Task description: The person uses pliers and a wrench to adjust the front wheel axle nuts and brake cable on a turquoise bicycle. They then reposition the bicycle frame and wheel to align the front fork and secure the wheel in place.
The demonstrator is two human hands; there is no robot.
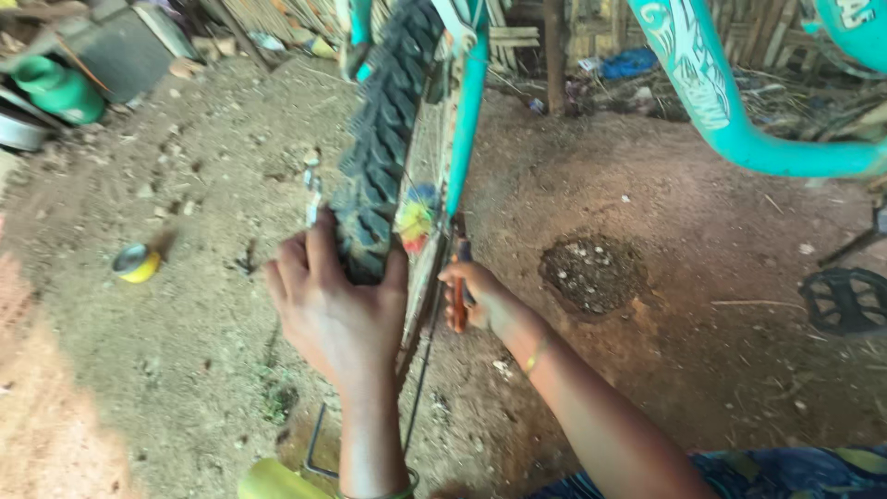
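A person's left hand (334, 310) was clamped over the knobby bicycle tyre (379, 148), which stood upright on the dirt floor (647, 370). The right hand (476, 296), just beside the rim, had its grip closed round an orange-handled tool (458, 300). The teal frame (711, 92) crossed overhead; a yellow tin (136, 263) lay well apart, a black pedal (845, 300) to the right

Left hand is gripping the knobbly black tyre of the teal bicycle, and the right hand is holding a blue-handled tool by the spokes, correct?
Not quite: in the head view the right hand holds an orange-handled tool, not a blue one. The rest stands: the left hand grips the knobbly black tyre of the teal bicycle.
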